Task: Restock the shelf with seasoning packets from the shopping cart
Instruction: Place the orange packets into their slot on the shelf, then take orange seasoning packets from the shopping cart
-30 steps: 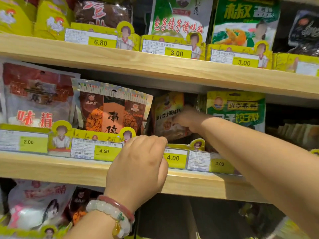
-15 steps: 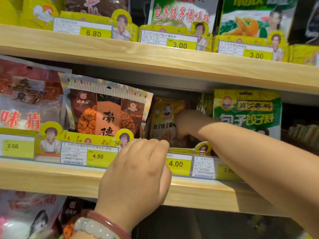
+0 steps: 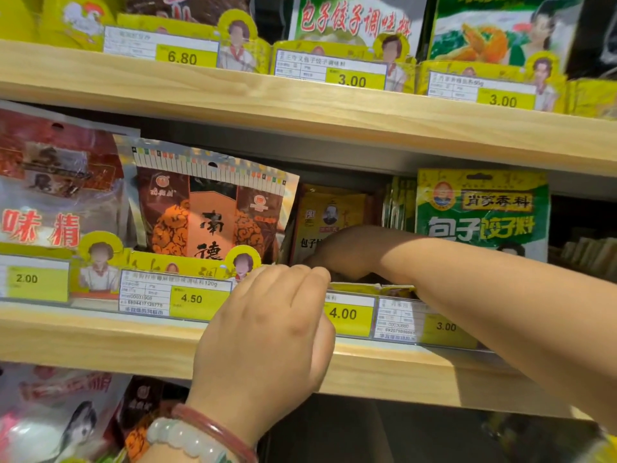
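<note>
A yellow seasoning packet [image 3: 329, 212] stands upright in the middle shelf's slot above the 4.00 tag. My right hand [image 3: 347, 252] reaches in from the right and lies curled over the packet's lower part; its fingertips are hidden behind the rail and my left knuckles. My left hand [image 3: 267, 332], with two bracelets at the wrist, has its fingers hooked over the top of the price rail [image 3: 347, 315], just left of the packet. No shopping cart is in view.
An orange-brown packet [image 3: 210, 218] stands left of the slot, green packets [image 3: 480, 212] right of it, and a red-and-clear bag [image 3: 50, 195] at far left. Wooden shelf boards [image 3: 300, 111] run above and below. More bags fill the lower-left shelf.
The yellow packet has gone from tilted to upright in its slot. My right hand has slid down to the packet's bottom. My left hand has stayed on the rail; the view has moved closer.
</note>
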